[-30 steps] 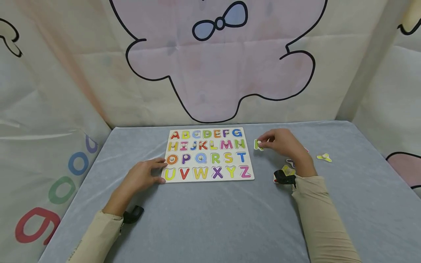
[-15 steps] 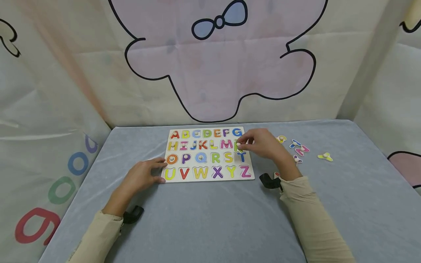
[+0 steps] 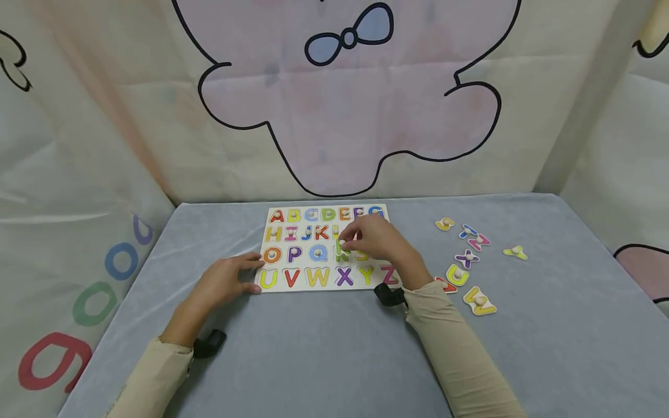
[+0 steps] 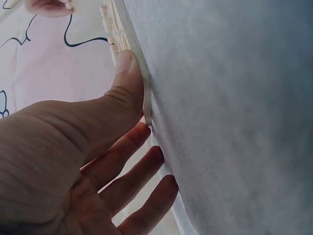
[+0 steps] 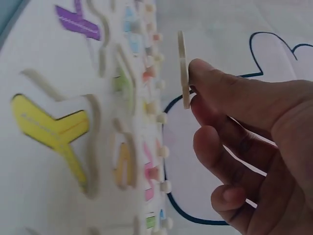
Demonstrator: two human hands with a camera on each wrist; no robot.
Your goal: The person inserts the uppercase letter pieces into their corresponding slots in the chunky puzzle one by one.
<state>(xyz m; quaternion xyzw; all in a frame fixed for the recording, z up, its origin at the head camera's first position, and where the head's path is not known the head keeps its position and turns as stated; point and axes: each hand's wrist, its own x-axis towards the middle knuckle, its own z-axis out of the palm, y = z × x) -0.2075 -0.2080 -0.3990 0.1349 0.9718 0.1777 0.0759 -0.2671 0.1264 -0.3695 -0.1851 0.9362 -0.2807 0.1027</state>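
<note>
A white alphabet puzzle board [image 3: 304, 278] lies flat on the table. My right hand [image 3: 380, 238] pinches a green letter R piece [image 3: 342, 254] over the third row, near the R recess. In the right wrist view the letter piece [image 5: 183, 68] appears edge-on between thumb and index finger, apart from the board surface, with the other fingers [image 5: 210, 147] loosely bent. My left hand [image 3: 225, 276] rests at the board's left edge. The left wrist view shows its thumb [image 4: 128, 73] against the rim and its fingertips reaching down along the edge.
Several loose letter pieces lie right of the board, including a yellow W [image 3: 479, 302], yellow U [image 3: 457, 274], purple X [image 3: 467, 259] and yellow Y [image 3: 515, 251]. A red piece [image 3: 446, 284] sits partly behind the right sleeve. A printed curtain [image 3: 334, 133] stands behind the table.
My right hand has carried the green R piece left from beside the board, past the N spot, to the third row. More loose pieces are uncovered. The left hand stays put.
</note>
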